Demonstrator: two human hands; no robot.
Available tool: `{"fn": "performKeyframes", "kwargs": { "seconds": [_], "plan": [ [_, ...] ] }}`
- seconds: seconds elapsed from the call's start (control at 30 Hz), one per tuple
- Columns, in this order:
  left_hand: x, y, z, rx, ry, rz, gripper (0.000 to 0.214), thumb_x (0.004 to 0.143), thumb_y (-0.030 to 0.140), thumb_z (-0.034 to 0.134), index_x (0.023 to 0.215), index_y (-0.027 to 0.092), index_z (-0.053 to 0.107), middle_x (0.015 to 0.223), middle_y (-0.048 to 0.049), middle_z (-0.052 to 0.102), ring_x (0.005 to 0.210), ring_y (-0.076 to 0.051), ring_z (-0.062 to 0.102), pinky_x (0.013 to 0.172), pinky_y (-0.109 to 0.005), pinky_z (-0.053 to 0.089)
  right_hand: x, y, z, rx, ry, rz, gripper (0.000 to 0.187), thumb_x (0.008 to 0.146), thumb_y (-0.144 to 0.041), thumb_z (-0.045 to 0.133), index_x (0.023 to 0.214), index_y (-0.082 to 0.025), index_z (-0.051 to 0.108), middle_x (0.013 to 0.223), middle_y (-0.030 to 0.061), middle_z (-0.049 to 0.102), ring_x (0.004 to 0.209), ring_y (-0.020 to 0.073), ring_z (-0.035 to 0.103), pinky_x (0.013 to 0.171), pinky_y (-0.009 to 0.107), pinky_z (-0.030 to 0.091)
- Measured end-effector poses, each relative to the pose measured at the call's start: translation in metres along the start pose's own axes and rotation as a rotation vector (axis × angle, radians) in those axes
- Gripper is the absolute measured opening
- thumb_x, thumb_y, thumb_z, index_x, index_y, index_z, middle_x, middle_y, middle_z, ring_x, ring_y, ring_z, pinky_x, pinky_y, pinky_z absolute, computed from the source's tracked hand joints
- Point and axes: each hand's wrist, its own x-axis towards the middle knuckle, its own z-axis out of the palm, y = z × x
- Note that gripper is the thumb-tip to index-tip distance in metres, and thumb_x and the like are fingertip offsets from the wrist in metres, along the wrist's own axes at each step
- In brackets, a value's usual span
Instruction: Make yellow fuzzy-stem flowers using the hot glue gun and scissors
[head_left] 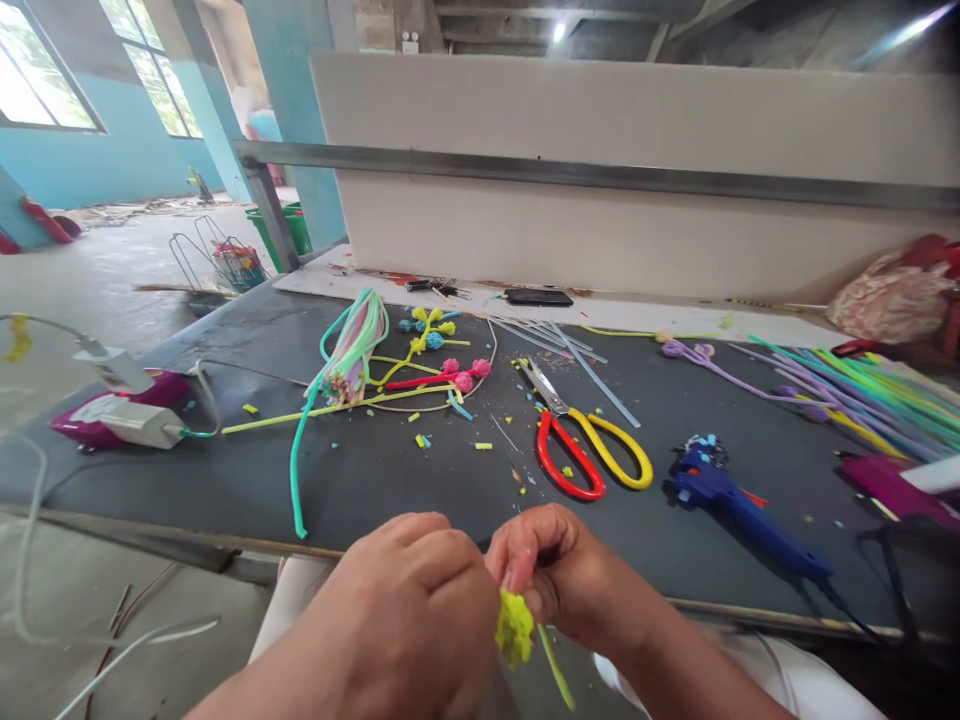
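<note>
Both my hands are closed together at the near edge of the dark table. My left hand is curled into a loose fist beside a small fuzzy yellow-green ball with a thin stem hanging down. My right hand pinches the top of that ball with its fingertips. On the table beyond them lie scissors with one red and one yellow handle and a blue glue gun.
A bundle of pastel strips and finished yellow, blue and pink flower pieces lie mid-table. More coloured strips fan out at right. A white power strip sits at left. A white board stands behind.
</note>
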Motion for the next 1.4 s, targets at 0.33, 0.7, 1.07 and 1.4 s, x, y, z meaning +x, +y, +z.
{"fn": "performKeyframes", "kwargs": {
  "seconds": [0.33, 0.7, 1.07, 1.4],
  "plan": [
    [0.001, -0.002, -0.023, -0.088, -0.099, 0.013, 0.030, 0.082, 0.005, 0.036, 0.079, 0.019, 0.063, 0.072, -0.0014, 0.065, 0.069, -0.013, 0.056, 0.068, -0.020, 0.044, -0.002, -0.009, 0.000, -0.092, -0.023, 0.062, 0.012, 0.058, -0.015, 0.083, 0.063, -0.015, 0.072, 0.065, 0.0001, 0.070, 0.060, 0.0068, 0.065, 0.061, 0.017, 0.053],
    [0.008, -0.015, -0.008, -0.075, -0.220, 0.230, 0.022, 0.083, 0.011, 0.043, 0.068, 0.019, 0.057, 0.062, 0.0012, 0.058, 0.056, -0.011, 0.050, 0.054, -0.020, 0.037, -0.003, 0.001, -0.006, 0.102, -0.045, 0.278, 0.015, 0.054, -0.007, 0.083, 0.063, -0.012, 0.072, 0.060, 0.0013, 0.070, 0.047, 0.0062, 0.062, 0.044, 0.013, 0.051],
    [0.005, -0.011, -0.002, 0.036, -0.168, 0.224, 0.021, 0.083, 0.012, 0.042, 0.065, 0.019, 0.051, 0.064, 0.0007, 0.055, 0.058, -0.014, 0.047, 0.055, -0.026, 0.034, -0.001, 0.001, -0.005, 0.134, -0.049, 0.277, 0.015, 0.054, -0.012, 0.083, 0.064, -0.012, 0.071, 0.055, 0.0004, 0.068, 0.044, 0.0066, 0.061, 0.042, 0.013, 0.050],
    [0.001, -0.016, -0.005, -0.032, -0.177, 0.184, 0.018, 0.083, 0.012, 0.041, 0.076, 0.018, 0.056, 0.072, -0.0004, 0.059, 0.065, -0.014, 0.050, 0.063, -0.024, 0.041, -0.001, -0.003, -0.003, 0.104, 0.032, 0.294, 0.015, 0.054, -0.015, 0.082, 0.062, -0.013, 0.070, 0.053, -0.0002, 0.067, 0.042, 0.0058, 0.059, 0.041, 0.012, 0.047]
  ]
}}
